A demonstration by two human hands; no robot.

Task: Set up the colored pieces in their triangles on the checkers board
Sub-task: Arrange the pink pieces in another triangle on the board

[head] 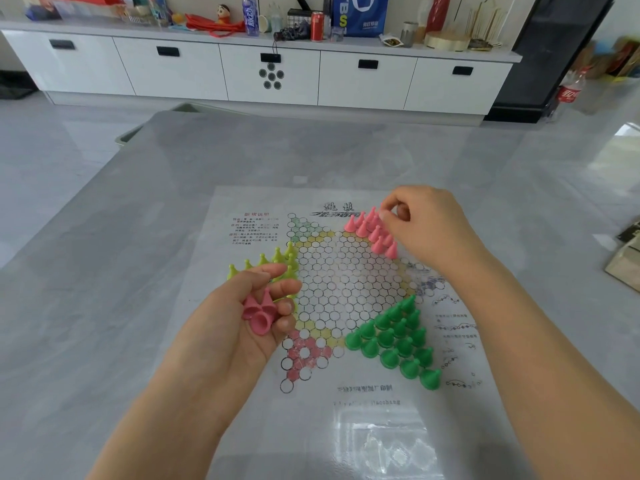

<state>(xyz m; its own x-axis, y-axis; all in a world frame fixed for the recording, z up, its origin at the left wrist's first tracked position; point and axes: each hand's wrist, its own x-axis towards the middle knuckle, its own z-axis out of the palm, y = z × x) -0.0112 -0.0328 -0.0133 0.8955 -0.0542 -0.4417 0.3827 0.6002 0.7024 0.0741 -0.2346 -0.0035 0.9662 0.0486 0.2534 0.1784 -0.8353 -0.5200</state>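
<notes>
A paper checkers board [339, 278] lies flat on the grey table. Several pink pieces [372, 230] stand in its upper right triangle. My right hand [426, 230] hovers at that group, thumb and forefinger pinching a pink piece at its far edge. My left hand [249, 306] is palm up over the board's left side and cradles a few loose pink pieces [258, 311] in its curled fingers. Yellow-green pieces [277, 259] fill the left triangle, partly hidden behind my left hand. Dark green pieces [398, 337] fill the lower right triangle.
The grey table [138, 271] runs far out on every side of the board. A pale green bin [138, 133] sits past the table's far left corner. A white cabinet [259, 71] with cluttered top lines the back wall. A box [627, 268] stands at the right edge.
</notes>
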